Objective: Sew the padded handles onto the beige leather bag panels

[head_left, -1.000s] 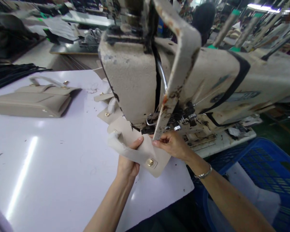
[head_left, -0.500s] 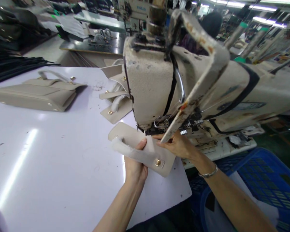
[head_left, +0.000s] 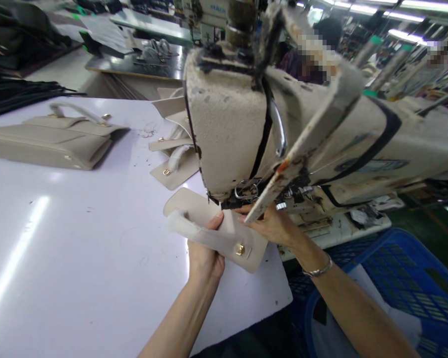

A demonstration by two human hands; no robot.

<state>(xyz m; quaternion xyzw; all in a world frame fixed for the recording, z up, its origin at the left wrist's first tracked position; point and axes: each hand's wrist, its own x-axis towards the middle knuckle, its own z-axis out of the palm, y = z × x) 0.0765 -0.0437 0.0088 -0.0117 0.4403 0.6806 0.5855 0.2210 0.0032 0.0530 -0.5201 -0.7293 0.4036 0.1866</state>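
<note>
A beige leather panel (head_left: 194,203) with a wrapped handle (head_left: 197,232) and a gold fitting (head_left: 240,249) lies under the head of the sewing machine (head_left: 227,119). My left hand (head_left: 205,251) grips it from the near side, thumb on top beneath the handle, other fingers mostly hidden under it. At the panel's right far edge, close to the needle area, rests my right hand (head_left: 274,223); the machine's slanted metal bar (head_left: 283,174) partly covers its fingers. Whether that hand pinches the panel or only presses on it is unclear.
Several beige handle panels (head_left: 177,166) are stacked behind, left of the machine. A beige handbag (head_left: 59,141) lies at the left of the white table (head_left: 97,258). A blue basket (head_left: 406,278) stands at the lower right. Dark straps (head_left: 22,94) lie at the far left.
The whole view has shifted slightly, so the scene sits a little further left. Both hands and the panel keep nearly the same place relative to the machine.
</note>
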